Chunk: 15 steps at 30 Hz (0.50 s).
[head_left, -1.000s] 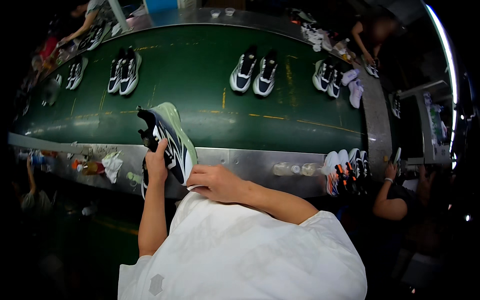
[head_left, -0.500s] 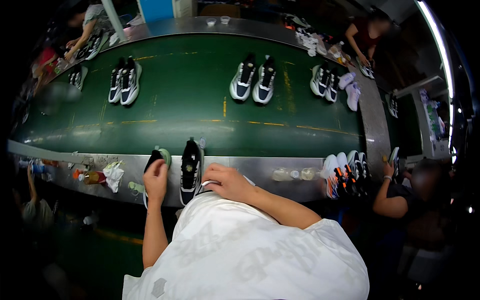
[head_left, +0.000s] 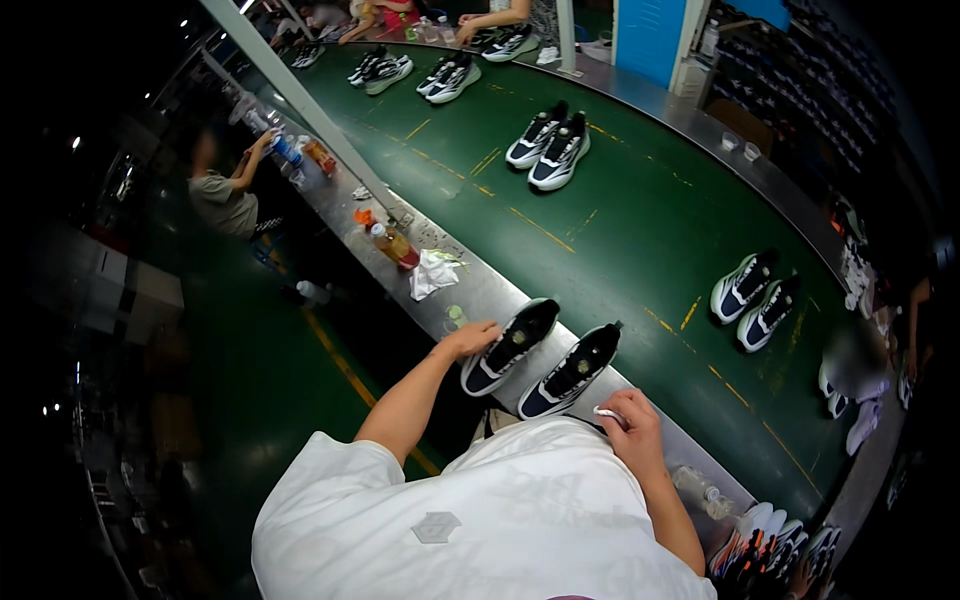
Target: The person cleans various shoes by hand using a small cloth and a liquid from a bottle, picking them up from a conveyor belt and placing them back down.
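Note:
Two dark navy and white sneakers stand side by side on the metal ledge in front of me, toes toward me. At the left sneaker point(head_left: 510, 347), my left hand point(head_left: 472, 340) has its closed fingers against the outer side near the collar. The right sneaker point(head_left: 572, 372) stands free between my hands. Just right of it, close to my shirt, my right hand point(head_left: 632, 418) is closed in a pinch. A small white piece point(head_left: 606, 412), perhaps folded cloth, sticks out of its fingers; most of it is hidden.
Along the ledge point(head_left: 480, 292) to the left lie crumpled white tissue point(head_left: 434, 274) and a drink bottle point(head_left: 395, 246). A clear bottle point(head_left: 700, 490) and more sneakers point(head_left: 765, 540) are to the right. Beyond, a green belt point(head_left: 620, 245) carries pairs of sneakers. A slanted metal post point(head_left: 310, 115) rises at left.
My view has swung left and tilted. My left hand has gone from above the left sneaker to its side. My right hand still pinches the white piece, now turned upward.

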### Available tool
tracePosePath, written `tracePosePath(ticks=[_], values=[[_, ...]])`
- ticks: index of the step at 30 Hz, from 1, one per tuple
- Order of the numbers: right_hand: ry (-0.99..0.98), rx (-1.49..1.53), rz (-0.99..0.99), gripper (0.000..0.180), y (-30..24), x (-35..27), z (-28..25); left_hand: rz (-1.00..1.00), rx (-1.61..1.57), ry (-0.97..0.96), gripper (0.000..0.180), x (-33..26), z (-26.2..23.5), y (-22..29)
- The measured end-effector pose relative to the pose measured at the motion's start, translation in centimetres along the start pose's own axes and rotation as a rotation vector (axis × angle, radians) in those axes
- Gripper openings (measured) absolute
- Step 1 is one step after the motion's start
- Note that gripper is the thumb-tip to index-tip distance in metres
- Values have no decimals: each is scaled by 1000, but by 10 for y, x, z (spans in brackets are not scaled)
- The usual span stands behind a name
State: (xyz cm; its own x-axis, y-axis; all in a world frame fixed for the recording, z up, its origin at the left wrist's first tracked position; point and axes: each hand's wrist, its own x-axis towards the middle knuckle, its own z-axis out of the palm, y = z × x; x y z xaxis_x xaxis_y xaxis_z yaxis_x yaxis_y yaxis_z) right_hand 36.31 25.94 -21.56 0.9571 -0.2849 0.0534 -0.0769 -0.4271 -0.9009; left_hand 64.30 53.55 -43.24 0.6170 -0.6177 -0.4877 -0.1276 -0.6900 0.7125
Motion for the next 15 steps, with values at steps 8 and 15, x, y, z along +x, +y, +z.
tracePosePath(ticks=[8, 15], values=[[-18, 1, 7, 13, 3, -1, 5, -210, -652, -356, 63, -20, 61, 29], [-16, 3, 79, 11, -7, 4, 8, -94, -1146, -633, 89, -39, 71, 47]])
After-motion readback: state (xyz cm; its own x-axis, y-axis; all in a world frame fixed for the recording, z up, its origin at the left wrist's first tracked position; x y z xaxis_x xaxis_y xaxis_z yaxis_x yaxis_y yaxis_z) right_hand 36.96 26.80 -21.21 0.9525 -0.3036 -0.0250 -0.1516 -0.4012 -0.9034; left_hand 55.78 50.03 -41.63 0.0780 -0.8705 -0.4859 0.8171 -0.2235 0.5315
